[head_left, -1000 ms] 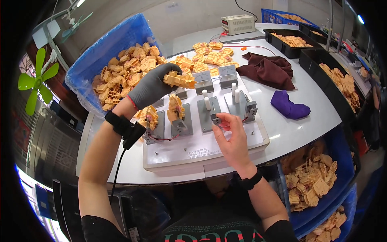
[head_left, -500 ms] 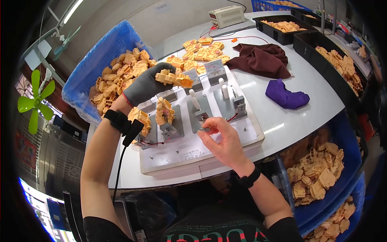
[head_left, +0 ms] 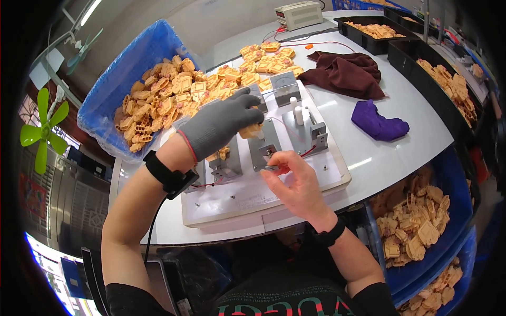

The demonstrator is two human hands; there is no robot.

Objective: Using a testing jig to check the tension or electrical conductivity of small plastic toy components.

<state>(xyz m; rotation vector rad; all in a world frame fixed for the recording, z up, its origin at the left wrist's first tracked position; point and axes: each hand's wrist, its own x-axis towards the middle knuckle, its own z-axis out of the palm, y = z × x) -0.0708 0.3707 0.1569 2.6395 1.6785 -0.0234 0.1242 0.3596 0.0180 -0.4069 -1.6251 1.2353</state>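
My left hand (head_left: 219, 124), in a grey glove, grips a yellow-orange plastic housing (head_left: 251, 131) over a grey metal station (head_left: 271, 138) of the white fixture board (head_left: 253, 210). My glove hides most of that housing. At the front of the same station, my bare right hand (head_left: 298, 184) has thumb and fingers closed on a small metal clamp (head_left: 271, 167). Another housing (head_left: 220, 154) sits in the station to the left, partly behind my left wrist. To the right, a station with white posts (head_left: 299, 116) holds no housing.
A blue bin (head_left: 100, 116) heaped with housings stands at left, with more housings (head_left: 269, 63) spread behind the board. A brown cloth (head_left: 345, 76) and a purple cloth (head_left: 379, 124) lie at right. Beyond are a power supply (head_left: 299, 15) and black trays (head_left: 400, 58).
My left hand has moved right and down, bringing the housing from above the left stations to the station at my right hand. My right hand stays at the clamp.
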